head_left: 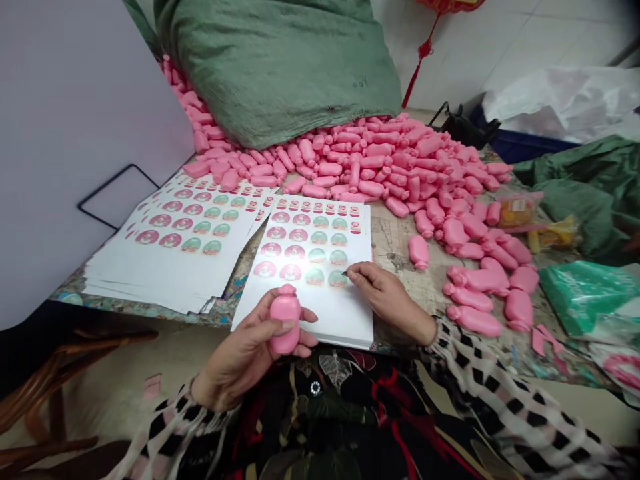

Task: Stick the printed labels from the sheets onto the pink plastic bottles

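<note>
Dark clothing [345, 427] nearest, left hand [246, 347] clamps 1 pink bottle [286, 313], likely light, slick, best held mid-body; right hand [389, 293] pinched at sticker sheet [343, 313].

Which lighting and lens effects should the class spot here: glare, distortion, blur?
Head view: pale glare washes over the middle of the front sticker sheet, left of the right hand; head view: the wide lens seems to stretch the right sleeve, and the upper right corner darkens; head view: the green plastic bag looks softer than the pink bottle in the left hand.
</note>
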`<state>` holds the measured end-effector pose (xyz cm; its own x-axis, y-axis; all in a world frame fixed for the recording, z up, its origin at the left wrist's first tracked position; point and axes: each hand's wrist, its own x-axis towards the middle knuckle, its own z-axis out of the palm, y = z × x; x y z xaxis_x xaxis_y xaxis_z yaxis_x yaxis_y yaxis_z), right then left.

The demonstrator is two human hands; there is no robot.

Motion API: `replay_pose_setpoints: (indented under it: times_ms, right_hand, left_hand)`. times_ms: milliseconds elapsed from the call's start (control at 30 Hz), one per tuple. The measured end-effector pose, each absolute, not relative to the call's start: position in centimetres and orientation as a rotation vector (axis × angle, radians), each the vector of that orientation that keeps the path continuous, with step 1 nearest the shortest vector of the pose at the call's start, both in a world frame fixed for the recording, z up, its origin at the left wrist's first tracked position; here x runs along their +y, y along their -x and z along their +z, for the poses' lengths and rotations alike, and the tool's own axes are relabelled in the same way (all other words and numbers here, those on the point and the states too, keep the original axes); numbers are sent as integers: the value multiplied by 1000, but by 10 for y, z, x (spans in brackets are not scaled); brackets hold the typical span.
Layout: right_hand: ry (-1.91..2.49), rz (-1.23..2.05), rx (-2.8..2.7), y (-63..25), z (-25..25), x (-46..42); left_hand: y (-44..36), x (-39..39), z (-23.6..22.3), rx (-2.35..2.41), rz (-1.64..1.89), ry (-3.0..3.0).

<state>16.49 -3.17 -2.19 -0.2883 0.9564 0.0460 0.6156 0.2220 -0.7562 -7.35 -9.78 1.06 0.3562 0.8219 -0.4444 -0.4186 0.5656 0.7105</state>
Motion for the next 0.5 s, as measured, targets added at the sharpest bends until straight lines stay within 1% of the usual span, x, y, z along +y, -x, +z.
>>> replay_pose_setpoints:
  times_ms: [67,167,333,433,500]
  right_hand:
    - [1435,881,-2022,-156,-20,-27]
    - [1349,1072,-1926,-134,-12,-26]
    - [1163,1407,-1777,-100,4,-32]
    - [1023,1586,-1795,-97,9,-33]
    - [1021,1653,-1776,-100,9,-35]
  left_hand:
    - [82,-99,12,917,887,-582]
    - [87,-98,14,933,896,-608]
    - [81,-95,16,973,715,-694]
    - [81,-95,15,1019,638,-758]
    - [84,-96,13,1004,644,-769]
